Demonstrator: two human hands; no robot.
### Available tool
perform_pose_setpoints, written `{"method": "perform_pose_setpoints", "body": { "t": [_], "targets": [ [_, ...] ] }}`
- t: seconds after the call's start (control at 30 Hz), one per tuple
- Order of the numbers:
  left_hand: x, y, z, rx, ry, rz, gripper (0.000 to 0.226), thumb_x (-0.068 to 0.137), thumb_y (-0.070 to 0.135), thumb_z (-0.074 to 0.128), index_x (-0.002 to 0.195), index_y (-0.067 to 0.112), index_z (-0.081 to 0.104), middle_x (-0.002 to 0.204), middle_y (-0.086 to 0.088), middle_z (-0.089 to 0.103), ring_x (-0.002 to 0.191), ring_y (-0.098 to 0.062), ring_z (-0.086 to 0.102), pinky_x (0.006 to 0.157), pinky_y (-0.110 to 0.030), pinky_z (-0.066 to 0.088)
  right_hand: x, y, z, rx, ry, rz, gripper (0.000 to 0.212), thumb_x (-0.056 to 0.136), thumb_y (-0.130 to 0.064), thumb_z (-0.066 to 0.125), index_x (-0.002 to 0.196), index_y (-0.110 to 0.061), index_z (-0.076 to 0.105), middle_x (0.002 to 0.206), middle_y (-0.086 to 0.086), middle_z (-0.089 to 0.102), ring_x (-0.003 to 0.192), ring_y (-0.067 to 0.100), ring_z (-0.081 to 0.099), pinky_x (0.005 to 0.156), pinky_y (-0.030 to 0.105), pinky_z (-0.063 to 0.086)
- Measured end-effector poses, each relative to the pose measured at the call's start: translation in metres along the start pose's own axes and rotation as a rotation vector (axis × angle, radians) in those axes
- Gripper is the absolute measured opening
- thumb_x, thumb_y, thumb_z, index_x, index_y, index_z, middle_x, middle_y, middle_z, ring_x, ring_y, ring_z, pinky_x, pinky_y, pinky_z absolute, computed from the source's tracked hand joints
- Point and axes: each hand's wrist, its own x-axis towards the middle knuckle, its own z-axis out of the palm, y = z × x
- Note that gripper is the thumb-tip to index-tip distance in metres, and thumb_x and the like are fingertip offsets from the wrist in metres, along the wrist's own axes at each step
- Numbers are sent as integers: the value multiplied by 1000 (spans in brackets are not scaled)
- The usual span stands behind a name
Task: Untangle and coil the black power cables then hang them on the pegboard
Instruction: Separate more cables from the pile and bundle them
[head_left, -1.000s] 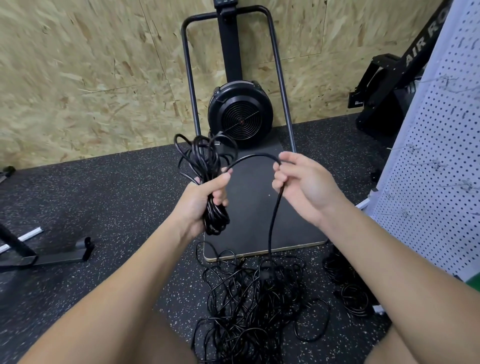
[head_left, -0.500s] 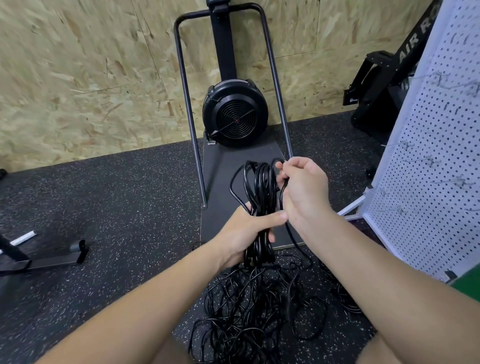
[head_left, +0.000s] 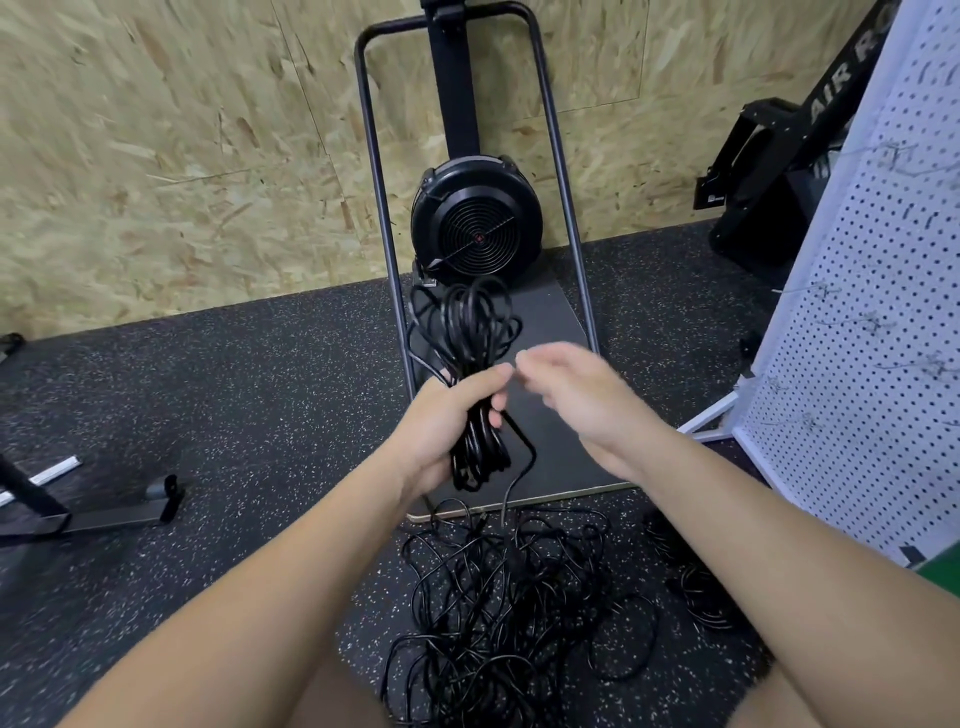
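- At the far left of the frame we see a dark metal floor frame (head_left: 104, 512) lying on the speckled black rubber floor (head_left: 249, 415), with a chipboard wall (head_left: 182, 156) rising behind it.
- In the centre, our left hand (head_left: 447, 421) is clamped around the middle of a coiled bundle of black cable (head_left: 475, 332); the loops stand up above the fist and the lower ends hang just below it.
- One strand (head_left: 519, 478) drops from the bundle to a tangled pile of black cable (head_left: 498, 597) on the floor at lower centre.
- Behind the bundle, at upper centre, stands a black fan-wheel exercise machine (head_left: 475, 228) on a dark base plate (head_left: 550, 415).
- Just right of the left hand, our right hand (head_left: 576, 395) is blurred; its fingers look loosely spread and hold nothing, the fingertips close to the left thumb.
- At lower right a smaller heap of black cable (head_left: 696, 587) lies on the floor, apart from the big pile.
- Along the right edge stands the white pegboard (head_left: 872, 312), carrying a few thin wire hooks (head_left: 872, 325).
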Motion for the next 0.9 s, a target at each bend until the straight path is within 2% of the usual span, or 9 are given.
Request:
{"method": "perform_pose_setpoints", "body": {
  "t": [0.07, 0.1, 0.17, 0.27, 0.37, 0.47, 0.7, 0.8, 0.9],
  "targets": [
    [3, 4, -11, -72, 2, -36, 37, 103, 37, 74, 75, 18, 62, 71, -6, 51, 56, -16, 48, 52, -27, 44, -11, 1, 8, -94, -259, 53, 38, 114, -56, 49, 122, -32, 77, 121, -14, 81, 121, 2, 70, 107, 20, 48],
    [5, 5, -17, -107, 15, -57, 37, 103, 39, 74, 76, 17, 61, 70, -5, 49, 56, -18, 49, 54, -28, 47, -14, 1, 9, -150, -311, 67, 44, 115, -58, 46, 115, -28, 79, 113, -12, 83, 116, 3, 72, 102, 20, 48],
    [8, 5, -27, -143, 58, -70, 34, 100, 38, 78, 78, 18, 61, 71, -3, 50, 61, -19, 51, 56, -31, 50, -14, 5, 7, -296, -309, 27, 47, 111, -59, 54, 107, -20, 79, 100, -2, 81, 104, 12, 74, 99, 31, 49],
    [9, 6, -37, -192, 129, -27, 24, 98, 33, 81, 84, 22, 66, 80, 2, 58, 67, -14, 55, 58, -30, 51, -8, 10, -2, -492, -294, -80, 23, 105, -52, 67, 103, -32, 78, 83, -1, 70, 77, 12, 64, 89, 47, 57],
    [12, 8, -51, -225, 179, -15, 21, 95, 37, 86, 88, 26, 70, 87, 5, 64, 70, -12, 58, 63, -31, 51, -4, 9, -11, -658, -176, -198, 20, 104, -41, 68, 90, -29, 75, 75, -2, 67, 66, 6, 51, 75, 39, 49],
    [13, 8, -65, -176, 200, -48, 28, 90, 44, 90, 93, 26, 69, 89, 5, 67, 71, -16, 58, 67, -34, 49, -4, 5, -15, -640, -110, -282, 22, 105, -38, 69, 87, -29, 77, 71, -11, 67, 64, 4, 52, 69, 31, 46],
    [10, 7, -67, -186, 221, -89, 25, 101, 36, 79, 84, 20, 70, 85, 2, 74, 74, -15, 61, 72, -32, 48, -9, 7, -10, -645, -127, -378, 22, 107, -38, 66, 91, -28, 79, 84, 5, 72, 72, 22, 58, 77, 46, 53],
    [8, 8, -63, -208, 242, -91, 28, 104, 31, 75, 81, 18, 67, 82, 0, 70, 77, -13, 70, 63, -27, 56, -14, 1, -5, -630, -161, -453, 23, 106, -35, 70, 87, -27, 81, 82, 0, 68, 72, 17, 58, 77, 41, 52],
    [6, 9, -59, -127, 247, -111, 34, 102, 34, 78, 76, 19, 62, 83, -4, 66, 61, -13, 67, 51, -24, 53, -18, -6, -5, -705, -176, -576, 27, 106, -32, 70, 83, -19, 75, 77, -1, 56, 70, 19, 54, 74, 40, 50]
  ]
}}
